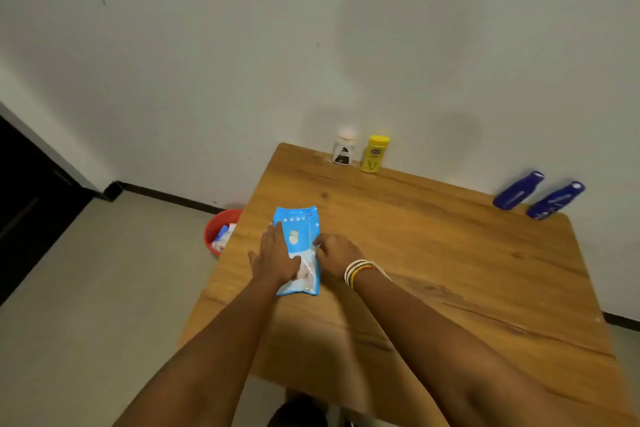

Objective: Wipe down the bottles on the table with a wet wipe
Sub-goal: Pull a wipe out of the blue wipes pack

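Observation:
A blue wet wipe pack (pixel 297 229) lies flat on the wooden table (pixel 433 253). My left hand (pixel 275 256) presses flat on the pack's left side, fingers spread. My right hand (pixel 336 253), with bangles on the wrist, pinches at the pack's right edge near the flap. At the table's far edge by the wall stand a white bottle (pixel 343 148) and a yellow bottle (pixel 374 153). Two dark blue bottles (pixel 518 190) (pixel 555 200) stand at the far right corner.
A red bin (pixel 216 229) holding scraps sits on the floor left of the table. A white wall runs behind the table. A dark doorway (pixel 27 204) lies at the far left.

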{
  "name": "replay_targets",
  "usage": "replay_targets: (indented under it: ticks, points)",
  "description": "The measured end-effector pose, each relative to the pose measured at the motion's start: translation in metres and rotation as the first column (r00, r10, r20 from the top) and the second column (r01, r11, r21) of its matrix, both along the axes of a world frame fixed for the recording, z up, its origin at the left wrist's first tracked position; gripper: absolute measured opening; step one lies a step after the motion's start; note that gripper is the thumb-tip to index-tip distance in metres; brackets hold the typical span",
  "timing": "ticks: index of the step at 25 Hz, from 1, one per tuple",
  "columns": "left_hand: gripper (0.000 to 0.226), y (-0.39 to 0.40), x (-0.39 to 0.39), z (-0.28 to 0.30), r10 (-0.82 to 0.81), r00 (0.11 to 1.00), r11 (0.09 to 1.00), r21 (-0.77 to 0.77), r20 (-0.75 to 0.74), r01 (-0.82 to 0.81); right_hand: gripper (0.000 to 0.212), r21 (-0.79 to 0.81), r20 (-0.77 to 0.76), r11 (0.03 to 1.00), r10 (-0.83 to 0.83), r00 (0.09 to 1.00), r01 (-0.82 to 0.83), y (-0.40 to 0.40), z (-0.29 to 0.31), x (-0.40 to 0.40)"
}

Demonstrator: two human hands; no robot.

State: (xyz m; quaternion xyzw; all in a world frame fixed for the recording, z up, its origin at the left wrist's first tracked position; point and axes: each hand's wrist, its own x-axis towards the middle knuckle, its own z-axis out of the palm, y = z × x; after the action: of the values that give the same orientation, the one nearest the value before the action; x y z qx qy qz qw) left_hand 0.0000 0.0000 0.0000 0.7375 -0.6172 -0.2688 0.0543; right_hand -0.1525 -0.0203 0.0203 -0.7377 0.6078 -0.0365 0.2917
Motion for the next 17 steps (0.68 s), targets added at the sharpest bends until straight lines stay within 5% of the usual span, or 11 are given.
replay_targets:
  ticks: [2, 11, 17]
  points:
    - [0.095, -0.01, 0.015, -0.014, 0.036, 0.995, 0.998, 0.046, -0.095, -0.031, 0.029, -0.002, 0.005, 1.0, 0.015, 1.0, -0.015, -0.014, -0.009, 0.025]
    - [0.092, -0.039, 0.024, -0.061, -0.087, 0.993, 0.996, 0.02, -0.081, 0.089, 0.026, -0.007, -0.245, 0.998, -0.066, 0.967, 0.066, -0.047, -0.027, 0.073]
    - [0.105, -0.034, 0.034, -0.081, -0.176, 0.984, 0.984, 0.001, 0.033, 0.177, 0.02, 0.073, -0.135, 0.993, -0.081, 0.988, 0.092, -0.053, -0.038, 0.068]
